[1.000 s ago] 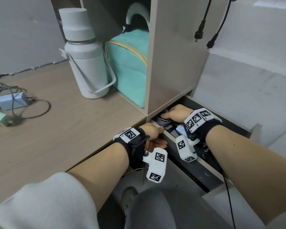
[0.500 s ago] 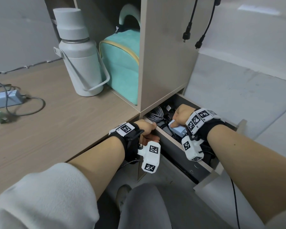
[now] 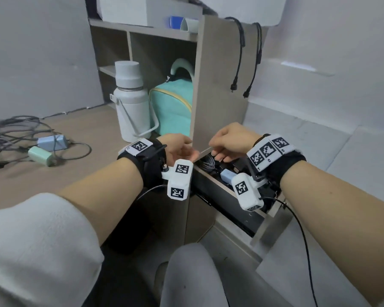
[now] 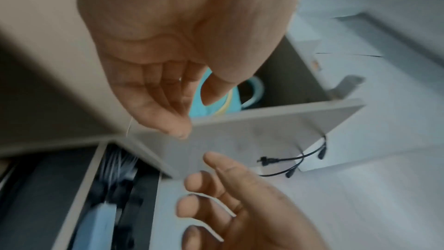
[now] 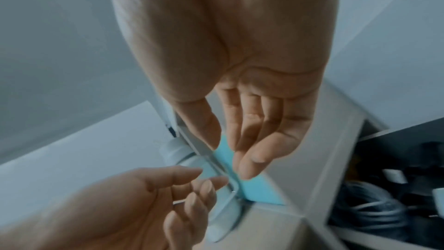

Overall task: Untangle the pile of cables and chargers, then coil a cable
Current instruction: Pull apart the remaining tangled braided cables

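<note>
**Hands Out of the Drawer, Empty**

Both hands had risen out of the open drawer (image 3: 211, 181) since a second earlier. On the surface (image 3: 53, 185), well to the left, lay the cable pile (image 3: 13, 138) with its chargers, untouched. Left hand (image 3: 179, 149) and right hand (image 3: 230, 140) hovered with fingers loosely extended, holding nothing, probably before turning to the pile.

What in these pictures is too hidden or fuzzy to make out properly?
- Open drawer, head view: the right hand and its wrist camera cover much of the contents; only a grey cable coil and a pale blue charger show.
- Same drawer, left wrist view: motion blur smears the contents.
- Cable pile on the desk, head view: cut off by the left edge.
- Left hand, head view: fingertips hidden behind the palm.
</note>
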Demonstrator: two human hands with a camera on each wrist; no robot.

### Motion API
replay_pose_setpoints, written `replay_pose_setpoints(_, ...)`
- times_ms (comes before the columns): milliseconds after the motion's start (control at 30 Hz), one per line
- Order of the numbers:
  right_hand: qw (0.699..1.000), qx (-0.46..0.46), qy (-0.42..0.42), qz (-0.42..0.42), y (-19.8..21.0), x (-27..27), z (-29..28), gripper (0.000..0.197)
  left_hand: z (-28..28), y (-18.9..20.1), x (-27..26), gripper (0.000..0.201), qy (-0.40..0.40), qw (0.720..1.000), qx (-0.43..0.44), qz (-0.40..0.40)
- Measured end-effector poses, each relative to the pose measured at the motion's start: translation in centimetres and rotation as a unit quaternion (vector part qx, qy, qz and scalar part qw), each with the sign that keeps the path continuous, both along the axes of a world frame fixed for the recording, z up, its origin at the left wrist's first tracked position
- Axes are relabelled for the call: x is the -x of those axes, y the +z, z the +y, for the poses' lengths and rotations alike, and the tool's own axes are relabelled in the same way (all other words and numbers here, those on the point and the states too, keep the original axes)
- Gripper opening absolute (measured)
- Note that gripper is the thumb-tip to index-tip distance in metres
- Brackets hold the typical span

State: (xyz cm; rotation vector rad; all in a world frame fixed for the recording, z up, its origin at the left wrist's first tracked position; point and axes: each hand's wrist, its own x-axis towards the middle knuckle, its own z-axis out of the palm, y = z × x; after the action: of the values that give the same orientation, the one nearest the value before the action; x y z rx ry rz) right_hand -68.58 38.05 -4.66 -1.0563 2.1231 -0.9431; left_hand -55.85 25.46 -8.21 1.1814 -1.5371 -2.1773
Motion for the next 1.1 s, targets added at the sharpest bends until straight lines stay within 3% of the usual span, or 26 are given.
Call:
replay_pose_setpoints(167, 0.994, 0.079, 0.073, -0.007, 4.6, -7.9, -2.3, 0.010, -0.9, 5.2, -9.0, 0.017, 0.051, 0.979, 0.193, 0.030)
replay_pose_setpoints(300, 0.981, 0.129, 0.141, -0.016, 6.8, -15.1, -7.0, 0.003, -4.3, 7.4, -18.1, 0.018, 0.095, 0.940, 0.327, -0.026)
replay_pose_setpoints(467, 0.971, 0.141, 0.195, 0.011, 5.9, -22.4, -14.1, 0.006, -9.5, 7.8, -29.1, 0.017, 0.121, 0.852, 0.481, -0.166)
replay_pose_setpoints(600, 0.956, 0.095, 0.251, 0.117, 3.2, -26.5, -20.2, 0.015, -13.5, 6.4, -35.0, 0.016, 0.085, 0.784, 0.543, -0.288)
replay_pose_setpoints(667, 0.947, 0.059, 0.272, 0.163, 1.6, -27.8, -22.9, 0.023, -15.4, 5.3, -36.3, 0.025, 0.051, 0.771, 0.542, -0.331)
replay_pose_setpoints(800, 0.928, -0.031, 0.286, 0.238, -1.9, -28.6, -27.5, 0.075, -18.8, 2.7, -36.0, 0.072, -0.013, 0.735, 0.547, -0.400)
replay_pose_setpoints(867, 0.936, -0.032, 0.261, 0.234, -3.1, -29.0, -29.2, 0.085, -20.3, 1.9, -35.2, 0.090, 0.013, 0.711, 0.563, -0.421)
replay_pose_setpoints(933, 0.946, -0.013, 0.237, 0.221, -3.6, -29.3, -30.5, 0.089, -21.9, 1.8, -34.8, 0.090, 0.051, 0.675, 0.570, -0.465)
replay_pose_setpoints(1000, 0.947, 0.002, 0.239, 0.214, -3.3, -29.4, -31.6, 0.096, -23.0, 2.1, -34.9, 0.077, 0.047, 0.673, 0.527, -0.516)
replay_pose_setpoints(1033, 0.942, 0.000, 0.257, 0.217, -3.0, -29.6, -32.2, 0.105, -23.5, 2.3, -35.2, 0.063, 0.027, 0.688, 0.497, -0.528)
replay_pose_setpoints(1100, 0.923, -0.016, 0.301, 0.240, -2.4, -30.1, -33.0, 0.121, -24.3, 2.7, -36.1, 0.021, 0.009, 0.744, 0.452, -0.491)
